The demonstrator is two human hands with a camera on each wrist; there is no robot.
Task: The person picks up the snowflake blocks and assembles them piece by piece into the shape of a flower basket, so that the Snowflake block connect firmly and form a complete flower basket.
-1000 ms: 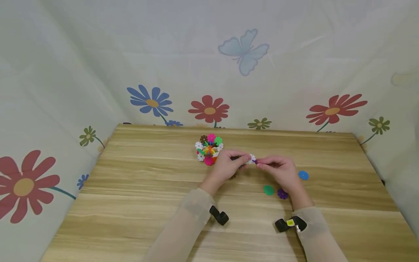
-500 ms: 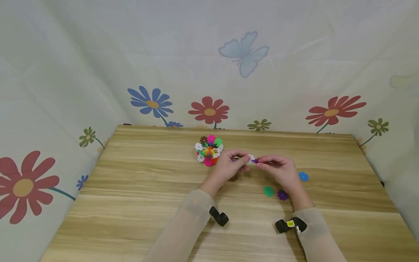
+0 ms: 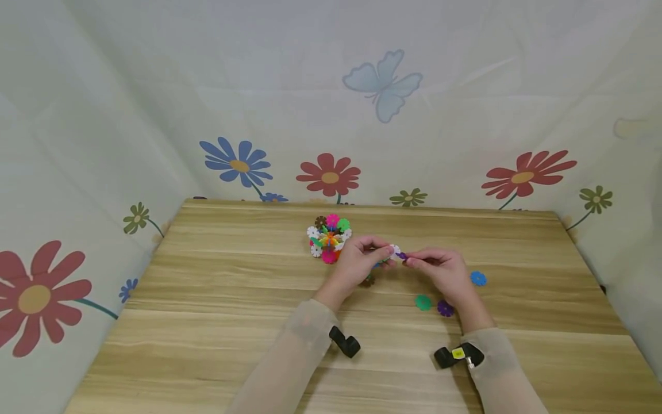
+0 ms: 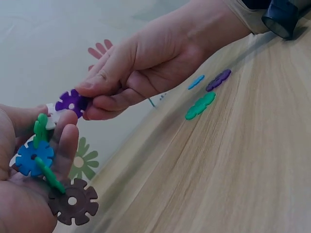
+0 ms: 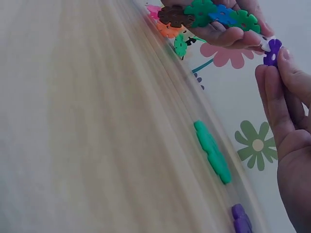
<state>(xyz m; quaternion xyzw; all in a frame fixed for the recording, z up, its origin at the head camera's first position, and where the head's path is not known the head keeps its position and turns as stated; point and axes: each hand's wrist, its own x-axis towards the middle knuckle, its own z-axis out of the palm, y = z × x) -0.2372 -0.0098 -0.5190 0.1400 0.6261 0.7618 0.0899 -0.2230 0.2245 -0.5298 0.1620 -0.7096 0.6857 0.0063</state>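
My left hand (image 3: 359,261) holds a chain of notched plastic snowflake discs. In the left wrist view the chain runs from a brown disc (image 4: 77,209) through a green disc (image 4: 51,177) and a blue disc (image 4: 35,159) to another green one. Beyond that, a white disc (image 3: 395,249) shows at the left fingertips. Thumb and fingers of my right hand (image 3: 446,271) pinch a purple disc (image 4: 71,103), whose edge meets the white one. The lower chain lies across the left palm and fingers, with the brown disc at its loose end.
On the wooden table (image 3: 217,322), a ball of joined multicoloured discs (image 3: 329,238) stands left of the hands. Loose green (image 3: 423,302), purple (image 3: 445,309) and blue (image 3: 478,279) discs lie by the right forearm. A flower-printed cloth (image 3: 279,86) hangs behind the table.
Both hands stay nearly in place with the purple disc against the white one. The chain has turned slightly under the left hand, showing more blue and green. The head view shifts a little.
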